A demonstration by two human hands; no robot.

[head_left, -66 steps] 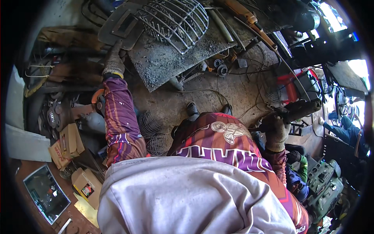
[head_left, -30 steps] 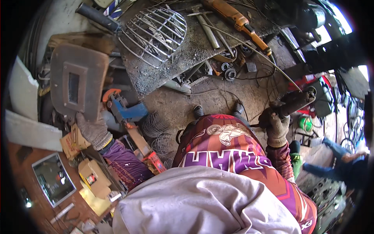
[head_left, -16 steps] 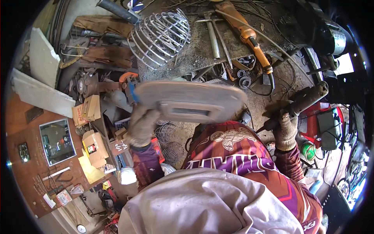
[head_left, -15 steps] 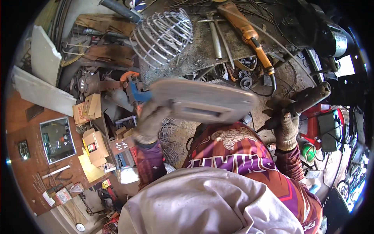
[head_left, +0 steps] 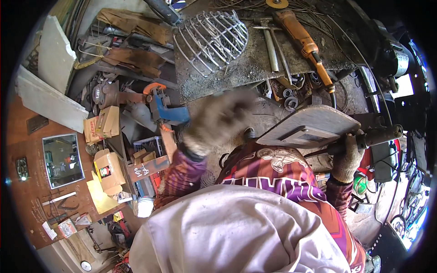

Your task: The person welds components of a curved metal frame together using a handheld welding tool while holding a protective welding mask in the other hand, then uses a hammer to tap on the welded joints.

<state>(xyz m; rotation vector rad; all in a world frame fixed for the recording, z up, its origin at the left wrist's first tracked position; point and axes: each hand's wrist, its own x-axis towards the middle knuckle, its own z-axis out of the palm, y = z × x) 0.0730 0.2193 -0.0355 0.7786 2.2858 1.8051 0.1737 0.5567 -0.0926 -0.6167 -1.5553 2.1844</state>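
Note:
My right hand (head_left: 348,161), in a knitted work glove, is closed on a flat grey-brown hand-held welding shield (head_left: 284,129) with a small rectangular window. That same hand is also wrapped round a thick dark cylindrical tool (head_left: 380,138) with an opening at its end; its exact kind is unclear. The shield slants in front of my torso, just below the bench edge. My left hand (head_left: 221,120), gloved as well, hovers near the bench's front edge; motion smears its fingers. On the bench beyond it lies a dome-shaped cage of metal rods (head_left: 211,41).
An orange angle grinder (head_left: 300,38) and a hammer (head_left: 271,48) lie on the metal bench (head_left: 200,88). A blue clamp-like tool (head_left: 166,109) stands left of my left hand. Cardboard boxes (head_left: 109,170) and a brown board (head_left: 27,136) are farther left. Cables run along the right.
The welding shield has passed from my left hand to my right, moving rightward. My left hand has swung forward and right, away from the shield. The view has shifted slightly.

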